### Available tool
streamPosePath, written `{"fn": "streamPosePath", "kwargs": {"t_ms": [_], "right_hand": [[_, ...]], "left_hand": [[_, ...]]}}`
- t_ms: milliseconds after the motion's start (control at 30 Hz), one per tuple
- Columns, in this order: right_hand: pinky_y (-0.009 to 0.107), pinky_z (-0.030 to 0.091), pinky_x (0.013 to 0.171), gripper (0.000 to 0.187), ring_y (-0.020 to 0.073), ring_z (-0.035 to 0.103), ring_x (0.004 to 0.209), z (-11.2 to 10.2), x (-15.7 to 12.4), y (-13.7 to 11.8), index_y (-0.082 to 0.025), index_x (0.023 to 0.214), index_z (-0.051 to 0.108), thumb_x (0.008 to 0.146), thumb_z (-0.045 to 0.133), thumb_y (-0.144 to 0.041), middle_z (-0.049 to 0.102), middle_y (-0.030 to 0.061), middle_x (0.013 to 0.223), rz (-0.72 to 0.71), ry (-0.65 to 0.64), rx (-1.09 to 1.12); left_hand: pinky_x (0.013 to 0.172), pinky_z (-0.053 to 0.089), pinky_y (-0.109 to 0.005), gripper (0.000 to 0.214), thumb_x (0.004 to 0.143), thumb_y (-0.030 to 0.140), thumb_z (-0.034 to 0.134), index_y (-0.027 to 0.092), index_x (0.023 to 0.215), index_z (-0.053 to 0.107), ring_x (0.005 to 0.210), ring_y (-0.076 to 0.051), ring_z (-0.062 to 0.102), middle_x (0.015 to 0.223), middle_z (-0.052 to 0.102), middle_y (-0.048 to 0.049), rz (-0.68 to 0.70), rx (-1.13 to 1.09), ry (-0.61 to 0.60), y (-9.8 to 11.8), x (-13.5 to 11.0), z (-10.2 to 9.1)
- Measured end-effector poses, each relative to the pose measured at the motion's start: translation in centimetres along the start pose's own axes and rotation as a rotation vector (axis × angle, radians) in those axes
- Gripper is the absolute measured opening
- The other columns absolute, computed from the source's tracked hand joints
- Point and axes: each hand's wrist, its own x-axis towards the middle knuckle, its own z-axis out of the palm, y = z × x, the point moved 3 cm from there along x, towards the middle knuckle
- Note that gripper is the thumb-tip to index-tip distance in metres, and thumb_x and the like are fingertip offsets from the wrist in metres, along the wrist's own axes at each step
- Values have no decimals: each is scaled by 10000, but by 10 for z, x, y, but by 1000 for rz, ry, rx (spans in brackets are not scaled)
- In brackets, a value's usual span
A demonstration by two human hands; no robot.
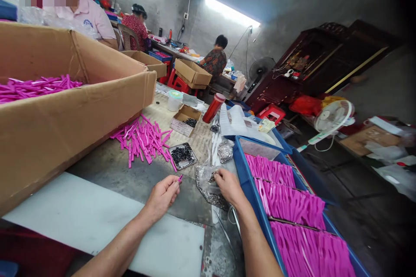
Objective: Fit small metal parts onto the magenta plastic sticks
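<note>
My left hand (165, 195) is closed around a pink plastic strip (180, 178), and only its tip shows past the fingers. Over an open clear bag of small metal parts (212, 197), my right hand (227, 185) has its fingertips pinched together at the bag's mouth; what they hold is too small to make out. Just beyond the left hand lies a small tray of black parts (183, 156). A loose pile of pink plastic strips (143, 140) spreads behind it. Tweezers (224, 230) rest on the table near my right forearm.
A large cardboard box (74, 125) with more pink strips stands left. At right, a blue crate (264, 229) holds rows of pink pieces. Farther back are a small carton (183, 126), a red bottle (214, 107) and a lidded tub (174, 101). Several people sit beyond.
</note>
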Motion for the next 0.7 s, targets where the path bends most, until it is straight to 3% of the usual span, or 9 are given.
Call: {"fn": "streamPosePath", "kwargs": {"t_ms": [133, 200, 433, 700], "right_hand": [[199, 324, 492, 235, 128, 468, 560, -2, -23, -21, -160, 633, 492, 778, 329, -249, 495, -18, 560, -96, 25, 365], [198, 327, 509, 212, 126, 464, 575, 4, -34, -35, -165, 609, 489, 768, 363, -227, 494, -17, 572, -152, 2, 426], [211, 346, 634, 166, 151, 526, 716, 38, -48, -58, -152, 720, 573, 765, 415, -129, 586, 47, 721, -153, -103, 150], [194, 361, 672, 209, 143, 544, 764, 31, -44, -43, -145, 805, 603, 787, 395, -141, 619, 53, 793, -154, -93, 216]], "left_hand": [[328, 193, -137, 205, 748, 332, 444, 154, 646, 454, 385, -39, 302, 515, 396, 56, 9, 2, -8, 0, 0, 0], [330, 192, -137, 207, 752, 325, 442, 155, 635, 450, 382, -38, 297, 503, 386, 60, 5, 1, -12, 0, 0, 0], [336, 208, -140, 176, 740, 312, 446, 153, 667, 466, 385, -37, 311, 531, 417, 54, 5, 9, -2, 2, -2, 0], [334, 208, -140, 198, 733, 328, 453, 148, 652, 472, 388, -39, 317, 526, 417, 50, -8, 23, 8, 7, -4, 1]]}}
